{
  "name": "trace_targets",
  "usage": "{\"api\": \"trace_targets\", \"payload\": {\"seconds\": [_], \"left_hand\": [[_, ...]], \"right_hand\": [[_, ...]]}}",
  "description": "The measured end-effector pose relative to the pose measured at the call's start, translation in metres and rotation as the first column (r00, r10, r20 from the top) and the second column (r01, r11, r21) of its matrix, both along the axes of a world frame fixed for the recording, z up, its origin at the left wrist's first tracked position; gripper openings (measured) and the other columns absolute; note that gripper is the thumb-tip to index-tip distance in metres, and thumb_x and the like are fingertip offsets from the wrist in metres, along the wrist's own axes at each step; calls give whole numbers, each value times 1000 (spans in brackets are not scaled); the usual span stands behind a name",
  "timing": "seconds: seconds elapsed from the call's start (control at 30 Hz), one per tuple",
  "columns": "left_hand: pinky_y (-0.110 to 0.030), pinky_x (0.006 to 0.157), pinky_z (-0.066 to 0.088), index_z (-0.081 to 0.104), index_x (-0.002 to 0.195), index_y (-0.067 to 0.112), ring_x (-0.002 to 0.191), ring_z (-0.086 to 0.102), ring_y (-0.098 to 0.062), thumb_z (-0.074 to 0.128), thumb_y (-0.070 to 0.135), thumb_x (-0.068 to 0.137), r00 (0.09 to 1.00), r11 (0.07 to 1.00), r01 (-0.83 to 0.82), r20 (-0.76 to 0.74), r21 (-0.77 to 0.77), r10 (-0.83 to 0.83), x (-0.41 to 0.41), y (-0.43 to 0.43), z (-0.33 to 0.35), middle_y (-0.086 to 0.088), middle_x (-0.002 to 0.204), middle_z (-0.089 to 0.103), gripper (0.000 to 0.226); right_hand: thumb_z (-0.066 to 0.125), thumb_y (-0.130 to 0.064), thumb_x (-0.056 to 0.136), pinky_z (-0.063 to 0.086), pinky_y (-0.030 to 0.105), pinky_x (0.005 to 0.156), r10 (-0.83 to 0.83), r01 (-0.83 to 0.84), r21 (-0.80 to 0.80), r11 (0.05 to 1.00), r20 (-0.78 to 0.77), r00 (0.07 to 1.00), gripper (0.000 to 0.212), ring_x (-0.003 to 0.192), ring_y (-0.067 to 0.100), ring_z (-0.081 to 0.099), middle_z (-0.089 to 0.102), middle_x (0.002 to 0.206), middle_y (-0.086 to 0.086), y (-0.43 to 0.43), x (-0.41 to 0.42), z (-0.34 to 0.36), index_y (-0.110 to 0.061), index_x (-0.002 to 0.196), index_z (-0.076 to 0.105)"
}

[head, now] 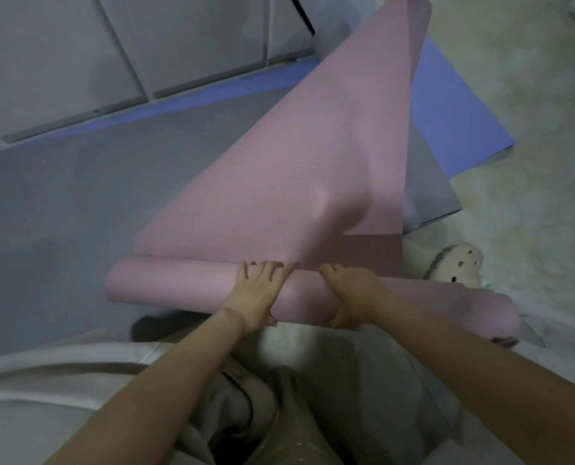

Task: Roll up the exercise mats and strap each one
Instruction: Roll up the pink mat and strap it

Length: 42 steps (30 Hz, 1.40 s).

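As left hand [257, 293], right hand [353, 297] grip pink mat [279, 169], two mats [61, 203] beneath

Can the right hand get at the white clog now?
Probably not straight away: the right hand grips the pink mat roll, which lies between it and the white clog; it must let go first.

The person is wearing loose, crumpled clothing of pale grey-beige cloth [235, 394] at the lap. Both forearms [165, 380] are showing bare down to the left hand [255, 293] and right hand [353, 297].
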<state>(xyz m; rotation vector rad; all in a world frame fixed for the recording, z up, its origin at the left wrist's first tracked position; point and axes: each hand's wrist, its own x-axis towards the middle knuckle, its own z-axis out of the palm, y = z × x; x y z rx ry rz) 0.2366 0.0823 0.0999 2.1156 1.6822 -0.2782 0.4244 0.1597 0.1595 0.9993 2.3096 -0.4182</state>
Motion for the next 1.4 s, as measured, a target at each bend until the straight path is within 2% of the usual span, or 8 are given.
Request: {"api": "trace_targets", "payload": {"seconds": [0.2, 0.37, 0.57, 0.67, 0.93, 1.13, 1.27, 1.4], "left_hand": [[-65, 102, 25, 11, 143, 20, 131, 39, -33, 80, 54, 52, 997, 991, 67, 39, 118, -72, 22, -18, -10, -13, 143, 40, 119], [-47, 105, 28, 13, 148, 19, 126, 34, -29, 65, 49, 70, 986, 989, 128, 97, 72, -135, 25, -1, 0, -8, 146, 30, 98], [-38, 94, 37, 21, 146, 28, 119, 44, -25, 72, 50, 66, 988, 991, 130, 88, 3, -130, 8, 22, 12, 0, 138, 42, 97], [-38, 97, 41, 23, 146, 27, 119, 46, -25, 76, 49, 65, 982, 983, 160, 118, -87, -150, 9, 32, 24, -1, 137, 44, 99], [-40, 100, 32, 23, 146, 26, 125, 38, -23, 77, 53, 65, 974, 975, 173, 174, -139, -148, 12, 32, 17, -1, 140, 37, 101], [-38, 109, 31, 37, 142, 27, 129, 40, -22, 52, 63, 77, 897, 976, -88, 411, -200, 165, -16, 50, 3, -3, 138, 43, 76], [-37, 108, 29, 46, 135, 14, 129, 39, -29, 60, 29, 91, 793, 894, -446, 445, -42, 417, -49, 79, -5, -13, 138, 41, 49], [-40, 113, 23, 36, 141, 5, 139, 26, -34, 60, 17, 91, 708, 761, -647, 411, 52, 574, -84, 117, -11, -22, 149, 27, 57]], "right_hand": [[77, -52, 62, 41, 30, 80, -88, 106, -205, 973, 95, 992, 82, 104, 29, 58, 59, 122, 6, 10, 23, 3, -19, 127, 38], [77, -51, 65, 43, 30, 85, -195, 212, -319, 924, 83, 977, 82, 107, 25, 55, 54, 125, 2, 11, 30, 16, -23, 131, 37], [75, -46, 69, 37, 41, 98, -29, 29, 33, 999, 13, 999, 96, 120, 30, 46, 41, 134, 10, -20, 9, 14, -13, 143, 24], [88, -56, 38, 48, 45, 88, -52, 53, 180, 982, -11, 999, 122, 99, 34, 60, 57, 117, 17, -38, 10, 7, -5, 139, 41], [73, -44, 69, 36, 36, 100, -29, 32, 85, 996, -41, 999, 96, 119, 26, 45, 42, 136, 7, -30, 18, 3, -15, 144, 21], [79, -40, 64, 35, 41, 96, 66, -76, 187, 979, 62, 996, 99, 115, 28, 46, 44, 130, 9, 9, 14, -3, -13, 142, 25], [89, -48, 22, 50, 40, 69, 81, -109, 263, 958, 115, 990, 104, 76, 28, 61, 63, 91, 10, 42, 21, -17, -9, 114, 61], [77, -40, 67, 36, 40, 96, 109, -137, 174, 975, 162, 981, 96, 116, 26, 47, 45, 130, 9, 65, 26, -35, -13, 144, 26]]}}
